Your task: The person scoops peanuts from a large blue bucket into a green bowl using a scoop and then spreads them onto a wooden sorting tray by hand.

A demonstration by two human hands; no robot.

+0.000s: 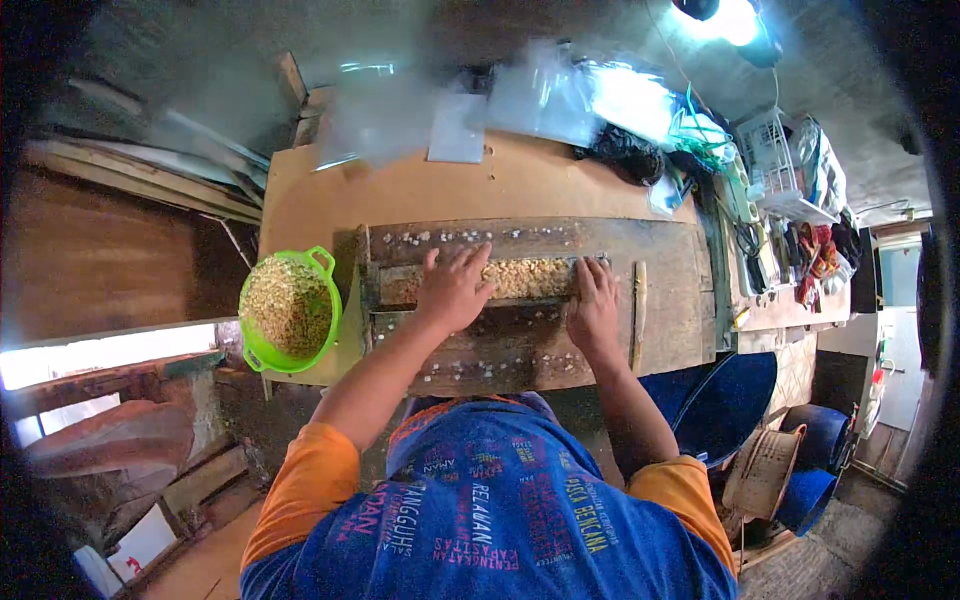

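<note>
A long strip of pale split beans, possibly soybeans, lies in a shallow channel of a dark wooden board. A clear wrapping around them cannot be made out for certain. At the strip's left part rests my left hand, fingers spread, thumb and fingertips against the beans. My right hand bends its fingers over the right end; what lies beneath them is hidden. Just right of that hand, a narrow wooden stick lies on the board. Small whitish bits are scattered along the board above and below the channel.
A bright green plastic colander of beans stands at the table's left. Clear plastic sheets lie along the back of the tan tabletop, beside a black plastic bag. Blue drums and a white basket are on the right.
</note>
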